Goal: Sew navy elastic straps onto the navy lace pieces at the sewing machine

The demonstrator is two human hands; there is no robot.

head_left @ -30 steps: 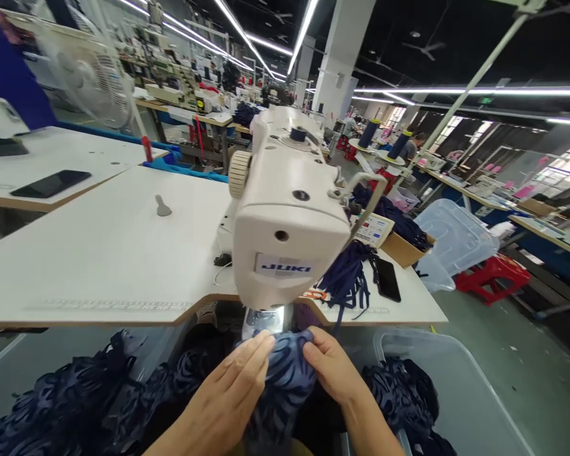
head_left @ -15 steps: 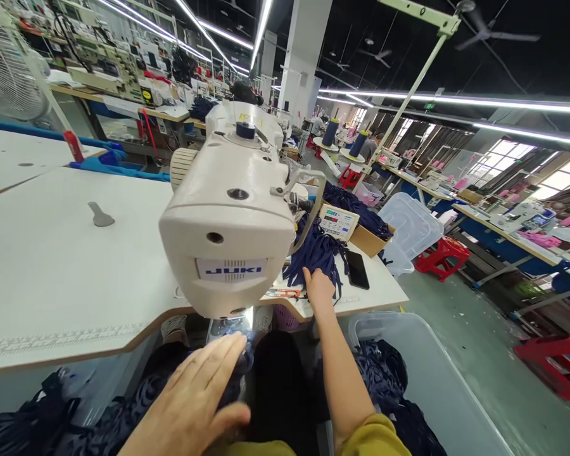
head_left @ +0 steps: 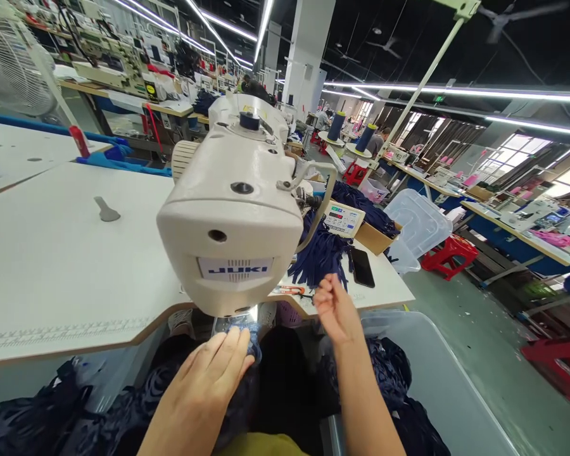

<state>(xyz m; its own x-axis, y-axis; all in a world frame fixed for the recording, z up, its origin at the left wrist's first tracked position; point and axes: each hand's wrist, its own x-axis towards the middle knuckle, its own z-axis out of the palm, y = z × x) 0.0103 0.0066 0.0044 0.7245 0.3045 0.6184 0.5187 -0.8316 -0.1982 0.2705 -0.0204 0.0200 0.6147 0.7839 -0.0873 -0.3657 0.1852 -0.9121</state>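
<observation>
A white JUKI sewing machine [head_left: 232, 209] stands on the white table [head_left: 52, 266], its head toward me. My left hand [head_left: 209, 380] lies flat, fingers together, on dark blue patterned fabric [head_left: 247, 329] under the lit needle area. My right hand [head_left: 335, 307] is raised just in front of the table edge with its fingers pinched; what they pinch is too small to make out. A bundle of navy strips [head_left: 320, 250] lies on the table right behind that hand, beside a pair of orange-handled snips [head_left: 289, 290].
A black phone [head_left: 361, 266] and a control panel [head_left: 342, 219] sit on the table's right end beside a cardboard box [head_left: 377, 237]. A clear plastic bin [head_left: 437, 380] with dark fabric stands at my right. More dark fabric [head_left: 38, 418] is heaped at lower left. Red stools and other workstations lie beyond.
One second ago both hands held the fabric under the needle. My right hand then reached to the navy strips and has now drawn back, pinched. My left hand stays on the fabric.
</observation>
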